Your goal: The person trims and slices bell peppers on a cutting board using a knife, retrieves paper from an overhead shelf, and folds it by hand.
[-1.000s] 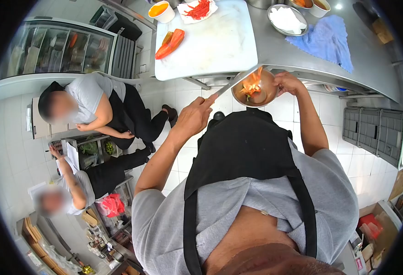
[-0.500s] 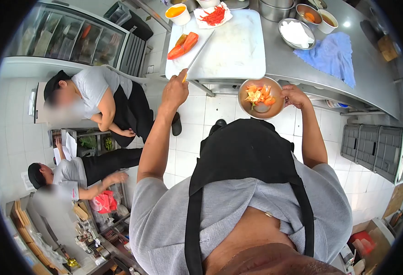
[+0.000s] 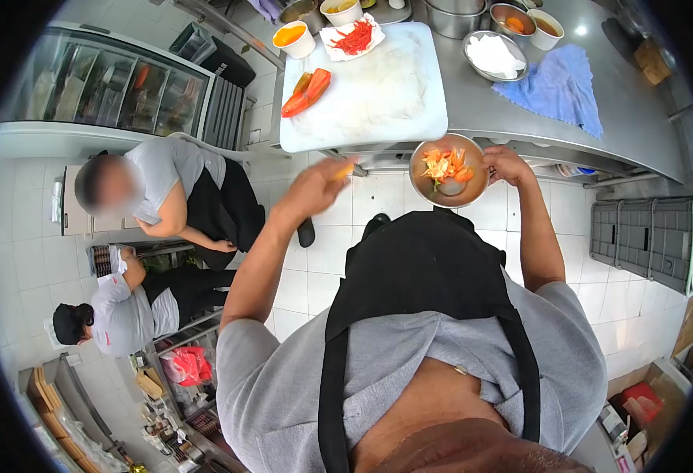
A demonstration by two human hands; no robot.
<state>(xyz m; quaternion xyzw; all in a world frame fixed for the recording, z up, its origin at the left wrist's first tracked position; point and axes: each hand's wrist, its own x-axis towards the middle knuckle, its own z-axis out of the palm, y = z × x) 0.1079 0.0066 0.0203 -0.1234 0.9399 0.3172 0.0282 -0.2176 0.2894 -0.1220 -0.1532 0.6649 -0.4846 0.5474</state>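
My left hand is closed around the yellow handle of a knife, just off the near edge of the white cutting board. The blade is smeared by motion and hard to make out. My right hand grips the rim of a metal bowl, held in front of the table edge. Orange and yellow pepper-like trimmings lie in the bowl. On the board's left side rest red-orange pepper pieces. Thin red strips sit on white paper at its far edge.
A white tub with orange contents stands beside the board. On the steel table are a paper-lined bowl, a blue cloth and metal pots. Two people are at the left. A grey crate stands right.
My left hand has drawn the knife back off the board, toward me and to the right. The bowl stays nearly in place. Both people at the left have shifted posture.
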